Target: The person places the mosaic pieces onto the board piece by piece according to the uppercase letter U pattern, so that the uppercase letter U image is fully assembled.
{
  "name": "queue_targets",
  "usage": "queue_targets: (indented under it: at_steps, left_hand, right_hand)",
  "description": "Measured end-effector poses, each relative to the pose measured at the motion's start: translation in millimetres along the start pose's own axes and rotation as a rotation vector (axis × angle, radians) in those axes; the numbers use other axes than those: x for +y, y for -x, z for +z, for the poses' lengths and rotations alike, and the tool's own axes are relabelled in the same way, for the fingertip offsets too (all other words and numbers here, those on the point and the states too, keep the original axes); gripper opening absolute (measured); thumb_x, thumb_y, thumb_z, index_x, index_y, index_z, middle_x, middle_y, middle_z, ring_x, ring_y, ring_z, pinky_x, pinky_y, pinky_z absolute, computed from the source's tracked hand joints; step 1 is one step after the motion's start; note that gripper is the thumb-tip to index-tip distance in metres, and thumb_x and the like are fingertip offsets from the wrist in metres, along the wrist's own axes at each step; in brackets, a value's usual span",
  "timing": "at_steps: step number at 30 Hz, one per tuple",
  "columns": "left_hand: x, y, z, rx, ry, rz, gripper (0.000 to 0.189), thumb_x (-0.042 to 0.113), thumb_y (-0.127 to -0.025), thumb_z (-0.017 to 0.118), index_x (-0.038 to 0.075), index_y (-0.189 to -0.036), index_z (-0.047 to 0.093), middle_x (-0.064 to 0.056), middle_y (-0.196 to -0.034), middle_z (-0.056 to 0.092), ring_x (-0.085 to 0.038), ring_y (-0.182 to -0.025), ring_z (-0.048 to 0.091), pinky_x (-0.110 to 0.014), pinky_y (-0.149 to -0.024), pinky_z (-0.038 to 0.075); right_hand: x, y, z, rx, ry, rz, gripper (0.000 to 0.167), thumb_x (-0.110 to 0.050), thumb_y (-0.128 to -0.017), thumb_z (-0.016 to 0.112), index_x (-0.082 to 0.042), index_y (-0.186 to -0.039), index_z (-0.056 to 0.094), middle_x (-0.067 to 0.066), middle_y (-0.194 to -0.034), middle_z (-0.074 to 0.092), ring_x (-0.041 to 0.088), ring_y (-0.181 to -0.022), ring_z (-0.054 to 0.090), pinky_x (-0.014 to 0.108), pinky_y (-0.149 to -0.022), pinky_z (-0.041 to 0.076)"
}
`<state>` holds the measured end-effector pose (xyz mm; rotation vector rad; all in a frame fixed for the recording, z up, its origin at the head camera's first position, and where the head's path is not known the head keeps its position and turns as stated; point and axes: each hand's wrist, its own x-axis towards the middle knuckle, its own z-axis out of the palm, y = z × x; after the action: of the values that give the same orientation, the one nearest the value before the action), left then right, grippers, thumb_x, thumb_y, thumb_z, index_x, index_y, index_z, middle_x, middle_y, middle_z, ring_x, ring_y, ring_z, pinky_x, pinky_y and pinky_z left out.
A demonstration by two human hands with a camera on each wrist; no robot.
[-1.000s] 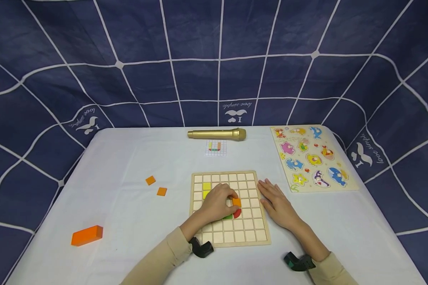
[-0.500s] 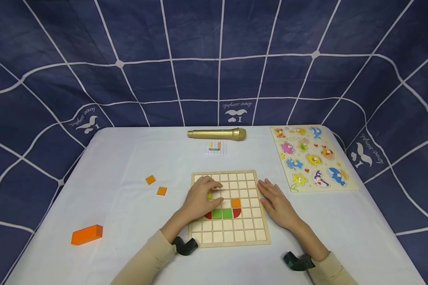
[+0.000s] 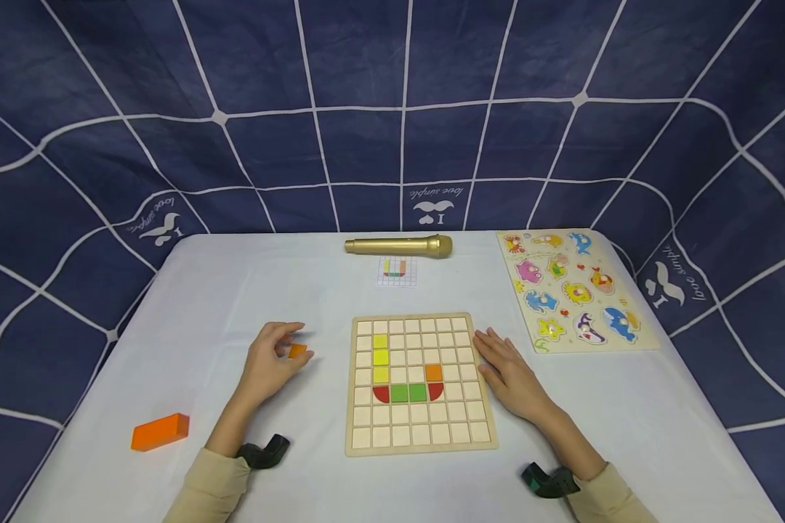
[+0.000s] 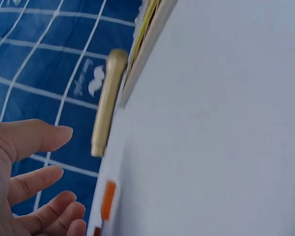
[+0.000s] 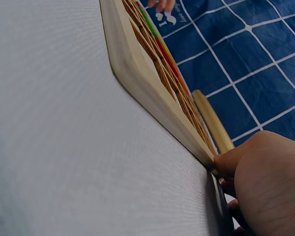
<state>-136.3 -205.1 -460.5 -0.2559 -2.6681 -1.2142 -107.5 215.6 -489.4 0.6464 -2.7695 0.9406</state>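
My left hand (image 3: 270, 363) hovers over the table left of the board, thumb and fingers spread apart. An orange square tile (image 3: 297, 351) shows between them, lying on the cloth; in the left wrist view this orange tile (image 4: 108, 200) is apart from the fingertips. The second loose orange tile is hidden by the hand in the head view. My right hand (image 3: 512, 374) lies flat with straight fingers against the right edge of the wooden grid board (image 3: 421, 449). Yellow squares (image 3: 381, 357), green squares (image 3: 399, 393), red quarter-rounds (image 3: 381, 394) and one orange square (image 3: 434, 373) form an incomplete U in it.
Behind the board lies a small pattern card (image 3: 396, 271), with a gold microphone (image 3: 397, 246) just beyond it. An animal puzzle board (image 3: 574, 290) is at the back right. At the left front sits an orange block (image 3: 160, 432). Blue curtain (image 3: 360, 145) surrounds the table.
My left hand has let go of the orange square on the board and moved left, off the board to the loose orange tiles. My right hand has stayed at the board's edge.
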Motion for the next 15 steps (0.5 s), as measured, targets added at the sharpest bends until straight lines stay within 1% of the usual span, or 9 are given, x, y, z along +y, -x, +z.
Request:
queue_targets:
  at_steps: [3,6,8,13,15]
  left_hand:
    - [-11.4,3.4,-4.2,-0.030,0.017,-0.081,0.052,0.011,-0.070,0.079,0.005,-0.118,0.060,-0.010,-0.112,0.051,-0.023,-0.090,0.050,-0.037,-0.074,0.041]
    - [-17.3,6.0,-5.2,-0.048,0.012,-0.121,0.053,0.010,-0.070,0.079,0.006,-0.118,0.059,-0.009,-0.111,0.051,-0.021,-0.088,0.047,-0.035,-0.075,0.038]
    - [-20.1,7.2,-4.7,-0.047,-0.003,-0.112,0.054,0.009,-0.068,0.080,0.005,-0.118,0.059,-0.010,-0.111,0.051,-0.021,-0.088,0.047,-0.034,-0.074,0.038]
    - [-25.1,8.2,-1.9,-0.029,-0.042,-0.053,0.051,0.006,-0.066,0.080,0.003,-0.114,0.061,-0.011,-0.106,0.051,-0.020,-0.088,0.049,-0.030,-0.072,0.039]
    - [-26.0,8.3,-1.1,-0.025,-0.054,-0.049,0.049,0.006,-0.066,0.080,0.002,-0.112,0.063,-0.009,-0.101,0.051,-0.020,-0.086,0.049,-0.029,-0.072,0.039]
  right_hand:
    - [0,0.1,1,-0.002,-0.004,0.002,0.047,-0.010,-0.090,0.058,0.002,-0.134,0.045,0.013,-0.141,0.039,0.032,-0.134,0.025,0.050,-0.107,0.013]
    - [0,0.1,2,-0.001,-0.007,0.000,0.047,-0.010,-0.090,0.057,0.002,-0.134,0.045,0.013,-0.141,0.039,0.032,-0.134,0.025,0.050,-0.107,0.014]
    - [-1,0.0,2,0.000,-0.009,-0.003,0.047,-0.010,-0.090,0.058,0.002,-0.133,0.045,0.012,-0.141,0.039,0.032,-0.134,0.025,0.050,-0.107,0.014]
    - [-1,0.5,1,0.004,-0.008,-0.007,0.047,-0.010,-0.090,0.057,0.002,-0.133,0.045,0.013,-0.141,0.040,0.032,-0.134,0.025,0.050,-0.106,0.014]
    - [0,0.7,1,0.007,-0.004,-0.011,0.047,-0.010,-0.090,0.057,0.003,-0.133,0.045,0.014,-0.140,0.040,0.033,-0.134,0.026,0.051,-0.106,0.014]
